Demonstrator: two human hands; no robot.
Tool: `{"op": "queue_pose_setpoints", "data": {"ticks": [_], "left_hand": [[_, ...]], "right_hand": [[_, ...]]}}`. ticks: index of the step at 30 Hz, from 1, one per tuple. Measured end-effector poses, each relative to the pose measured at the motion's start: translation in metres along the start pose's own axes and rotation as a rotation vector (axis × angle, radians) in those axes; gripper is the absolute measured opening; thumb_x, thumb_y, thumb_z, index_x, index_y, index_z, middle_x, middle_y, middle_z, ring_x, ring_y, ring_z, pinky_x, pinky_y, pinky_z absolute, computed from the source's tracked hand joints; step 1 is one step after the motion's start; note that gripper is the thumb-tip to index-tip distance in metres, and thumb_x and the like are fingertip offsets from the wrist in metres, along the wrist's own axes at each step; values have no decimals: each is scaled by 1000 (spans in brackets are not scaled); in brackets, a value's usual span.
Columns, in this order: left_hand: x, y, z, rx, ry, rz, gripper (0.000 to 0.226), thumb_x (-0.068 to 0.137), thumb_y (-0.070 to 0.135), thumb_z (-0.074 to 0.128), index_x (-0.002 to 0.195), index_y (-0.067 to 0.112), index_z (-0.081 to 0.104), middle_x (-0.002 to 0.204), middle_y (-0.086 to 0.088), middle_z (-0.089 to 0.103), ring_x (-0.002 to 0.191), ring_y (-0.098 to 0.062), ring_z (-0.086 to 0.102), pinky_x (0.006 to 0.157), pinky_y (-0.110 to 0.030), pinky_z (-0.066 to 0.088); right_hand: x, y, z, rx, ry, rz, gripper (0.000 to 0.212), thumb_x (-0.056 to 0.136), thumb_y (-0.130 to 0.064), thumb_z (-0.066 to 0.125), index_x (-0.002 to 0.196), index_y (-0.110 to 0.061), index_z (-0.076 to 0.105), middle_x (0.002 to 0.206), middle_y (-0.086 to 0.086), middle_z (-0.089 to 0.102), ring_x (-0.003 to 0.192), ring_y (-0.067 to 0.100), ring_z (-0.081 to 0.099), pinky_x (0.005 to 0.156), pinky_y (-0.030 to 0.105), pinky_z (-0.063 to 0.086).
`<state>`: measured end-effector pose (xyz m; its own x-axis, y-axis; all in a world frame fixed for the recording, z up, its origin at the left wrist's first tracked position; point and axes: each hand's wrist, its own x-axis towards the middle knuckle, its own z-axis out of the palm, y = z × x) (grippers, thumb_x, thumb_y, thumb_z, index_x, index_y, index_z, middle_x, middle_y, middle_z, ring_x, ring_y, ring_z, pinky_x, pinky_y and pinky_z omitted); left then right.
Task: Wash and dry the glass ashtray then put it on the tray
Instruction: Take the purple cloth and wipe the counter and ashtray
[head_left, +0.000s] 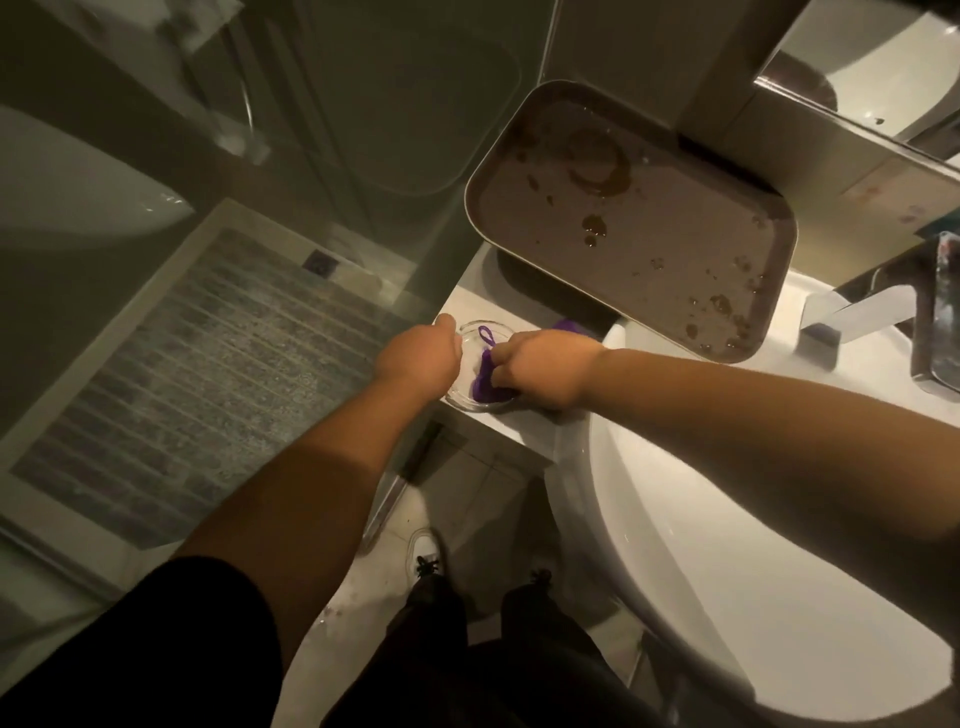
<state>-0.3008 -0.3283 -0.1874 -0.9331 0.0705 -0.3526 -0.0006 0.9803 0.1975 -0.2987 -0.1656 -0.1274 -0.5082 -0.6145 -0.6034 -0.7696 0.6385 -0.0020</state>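
Dim bathroom, narrow white surface (524, 415) between shower glass (332, 218) and basin (701, 519). Right hand (540, 371), grip closed on a purple cloth (485, 382) and pressing it into the glass ashtray (467, 400); left hand (418, 356), grip curled against the ashtray's left rim, steadying it, fingers mostly hidden behind the knuckles. Ashtray resting on the surface right at the front-left corner, near edge seemingly level with the drop to the tiled floor (467, 499). Drying apparently in progress, placing not yet done.

Main hazard, by judgement: wet glass sliding off that corner under a sideways wipe, then breaking on the tiles near the shoes (426, 556). Second: cloth loop (487, 335) snagging a finger and dragging the dish along on lift-off. Third: brown tray (634, 218) propped at a tilt just behind, spotted with puddles and a ring mark, one end overhanging the basin; dried ashtray set there likely to get wet again, or to slip downhill if the tray shifts. Faucet (857, 312) at far right, well apart from both hands.
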Motion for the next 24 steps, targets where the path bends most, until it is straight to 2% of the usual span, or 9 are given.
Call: {"op": "queue_pose_setpoints", "data": {"ticks": [3,6,9,12,16,19,22,24], "left_hand": [[2,1,5,35,23,-12,29,104,26,30,122,6,43,110,-20,66,99,-40,63,65,-38,39],[2,0,7,30,27,-8,32,105,28,28,123,6,42,109,-20,66,97,-40,63,64,-38,39],[3,-1,5,26,4,2,31,105,27,28,123,6,42,109,-20,66,96,-40,62,63,-39,39],[4,-1,4,26,-3,25,31,105,28,27,122,6,42,109,-20,66,97,-40,62,64,-39,39],[4,-3,3,36,-2,32,31,105,27,29,122,5,42,108,-20,66,95,-40,63,63,-38,39],[3,-1,6,26,7,15,28,104,23,31,121,4,42,108,-20,66,96,-40,63,63,-38,39],[0,1,9,-15,31,-35,28,104,22,32,120,3,43,109,-21,66,98,-41,63,64,-38,37],[-2,2,10,-57,46,-80,27,103,22,32,119,3,44,109,-21,66,99,-41,63,65,-37,37]], "right_hand": [[-4,-17,11,114,-36,100,69,81,-18,76,143,-22,46,140,4,46,127,25,46,107,39,41],[-6,-24,6,240,-113,68,62,90,-27,62,146,-14,37,145,8,41,133,26,37,111,40,32],[-1,-1,-13,353,-280,-3,55,97,-22,51,149,-12,34,148,10,40,133,28,39,103,34,34],[3,16,-23,337,-374,-46,59,98,-11,51,153,-23,31,152,9,39,134,29,40,99,29,32],[7,15,-11,153,-260,-71,64,93,-22,65,149,-31,36,145,5,49,128,30,49,108,38,41],[7,-1,10,32,-56,7,52,85,-25,72,133,-29,53,127,3,63,111,27,62,95,41,53],[6,-26,30,6,147,128,40,85,-17,72,123,-20,62,117,3,67,107,25,63,98,38,50],[9,-32,33,46,183,203,37,83,-16,74,118,-21,66,111,3,70,102,24,65,97,37,51]]}}
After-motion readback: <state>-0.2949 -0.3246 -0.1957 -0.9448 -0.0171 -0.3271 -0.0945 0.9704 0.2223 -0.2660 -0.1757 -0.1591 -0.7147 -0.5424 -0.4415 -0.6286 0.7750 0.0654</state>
